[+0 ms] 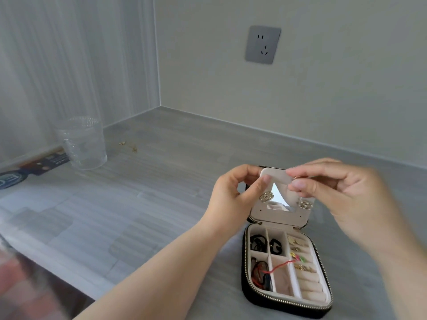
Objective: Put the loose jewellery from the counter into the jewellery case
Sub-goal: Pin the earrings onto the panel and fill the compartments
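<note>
Head view, items as they stand.

1. Jewellery case: black, zip-edged, lying open on the bench near its front edge, right of middle. The lid stands upright at the back.
2. Lid panel: beige, framing a small mirror. Two sparkling earrings are pinned to it, one at the mirror's lower left, one at its lower right.
3. Case base: divided compartments. Black hair ties fill the left cells at the back, and a red cord trails from the front left cell across the divider. The ring rolls down the right side carry gold pieces and one green-and-pink piece at their back end.
4. Left hand: thumb and forefinger pinch the lid panel's upper left corner.
5. Right hand: blurred. Thumb and forefinger are closed on a small gold piece at the panel's upper right edge. The piece is too blurred to name.
6. Loose gold jewellery: small pieces on the bench towards its back left corner, well apart from the case.
7. Clear tumbler: upright, just left of the loose pieces.
8. Dark printed card: flat at the bench's left edge.
9. Wall socket: grey, on the back wall.
</note>
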The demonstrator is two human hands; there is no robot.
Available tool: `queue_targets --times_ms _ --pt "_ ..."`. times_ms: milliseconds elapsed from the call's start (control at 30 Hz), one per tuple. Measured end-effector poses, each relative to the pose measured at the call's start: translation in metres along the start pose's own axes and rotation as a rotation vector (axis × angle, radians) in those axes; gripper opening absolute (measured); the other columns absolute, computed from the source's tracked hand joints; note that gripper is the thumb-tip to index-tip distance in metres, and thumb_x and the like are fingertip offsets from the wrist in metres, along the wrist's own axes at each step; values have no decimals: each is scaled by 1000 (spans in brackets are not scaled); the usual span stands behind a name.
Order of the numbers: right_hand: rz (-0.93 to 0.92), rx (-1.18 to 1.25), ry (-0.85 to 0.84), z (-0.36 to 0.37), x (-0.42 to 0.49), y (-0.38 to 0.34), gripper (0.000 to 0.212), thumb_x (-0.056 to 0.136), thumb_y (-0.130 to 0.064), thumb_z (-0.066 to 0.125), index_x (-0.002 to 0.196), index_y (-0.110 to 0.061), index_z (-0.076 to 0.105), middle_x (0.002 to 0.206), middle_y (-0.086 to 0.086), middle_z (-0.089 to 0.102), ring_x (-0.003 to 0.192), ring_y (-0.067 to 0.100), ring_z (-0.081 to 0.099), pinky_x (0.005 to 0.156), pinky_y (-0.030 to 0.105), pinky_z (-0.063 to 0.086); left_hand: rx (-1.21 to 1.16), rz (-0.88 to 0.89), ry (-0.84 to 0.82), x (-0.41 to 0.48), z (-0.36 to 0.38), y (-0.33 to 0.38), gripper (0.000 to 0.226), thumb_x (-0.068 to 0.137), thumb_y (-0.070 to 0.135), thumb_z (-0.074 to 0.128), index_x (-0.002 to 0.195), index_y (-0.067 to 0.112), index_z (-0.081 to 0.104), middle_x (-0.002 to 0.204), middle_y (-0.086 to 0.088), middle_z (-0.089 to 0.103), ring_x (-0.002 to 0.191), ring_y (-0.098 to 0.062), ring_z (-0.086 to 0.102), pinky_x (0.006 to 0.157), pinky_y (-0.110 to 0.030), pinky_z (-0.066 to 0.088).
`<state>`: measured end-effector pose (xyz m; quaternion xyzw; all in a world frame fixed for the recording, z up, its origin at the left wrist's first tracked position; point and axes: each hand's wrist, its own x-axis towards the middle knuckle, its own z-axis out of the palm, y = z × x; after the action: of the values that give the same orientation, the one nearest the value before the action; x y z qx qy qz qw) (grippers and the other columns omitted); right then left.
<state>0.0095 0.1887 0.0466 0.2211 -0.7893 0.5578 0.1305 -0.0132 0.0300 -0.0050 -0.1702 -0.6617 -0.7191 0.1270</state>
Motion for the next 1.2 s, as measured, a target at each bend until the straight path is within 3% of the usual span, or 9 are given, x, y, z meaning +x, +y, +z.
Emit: queue_targets --times_ms 100,167,267,433,567,700,1000,1067,1200 --pt "54 16 158 10 -6 6 21 55 -25 74 74 -35 73 75 -9 73 64 5 67 65 13 52 8 14 2 -1 -2 0 8 86 14 62 80 15 67 72 6 63 67 -1 52 65 -9 40" --pt "89 24 146 15 -8 9 14 61 -16 76 68 -28 73 70 -7 73 61 6 67 62 15 52 8 14 -7 -1 -4 -1 8 85 13 63 80 16 67 74 7 66 70 -2 54 68 -10 40" --pt "111 39 104 20 -9 12 23 73 -1 71 71 -24 72 65 -6 72 55 3 63 59 12 48 27 19 -15 -2 -5 -2 8 83 11 65 78 17 67 75 7 67 71 -2 55 67 -5 36" --pt "82 1 133 32 -8 12 20 81 -5 65 76 -23 72 71 1 70 57 8 58 56 16 47 54 15 -26 -5 -5 0 11 81 11 66 77 21 67 73 11 66 71 1 55 67 -3 35" --pt "53 -38 166 39 -9 11 22 82 -6 64 74 -27 68 60 -16 65 57 -1 59 53 8 41 69 -7 -16 -5 -6 0 11 82 12 66 79 22 67 77 8 68 74 -1 55 68 -3 34" --pt "43 -59 156 39 -8 11 24 83 -6 64 72 -27 66 54 -20 60 51 -3 54 50 5 38 91 -8 -18 -6 -7 2 13 82 10 65 79 22 67 75 10 68 72 2 55 67 -2 35" --pt "71 -84 288 40 -11 15 15 81 -13 68 74 -27 68 71 -3 68 57 4 60 61 21 47 172 70 -42 -9 -5 6 14 80 17 66 85 30 69 76 20 68 74 7 57 72 -2 36" --pt "72 -113 336 41 -12 16 14 79 -15 70 74 -26 64 69 -4 68 58 5 62 61 25 50 161 79 -45 -9 -7 4 9 79 28 70 86 33 71 82 12 70 76 2 58 78 -9 37" --pt "70 -161 402 43 -15 18 21 73 -30 69 75 -27 49 64 -3 67 61 14 65 64 43 53 140 82 -51 -8 -7 0 17 69 46 70 83 35 71 84 3 70 82 -19 60 90 -45 43"
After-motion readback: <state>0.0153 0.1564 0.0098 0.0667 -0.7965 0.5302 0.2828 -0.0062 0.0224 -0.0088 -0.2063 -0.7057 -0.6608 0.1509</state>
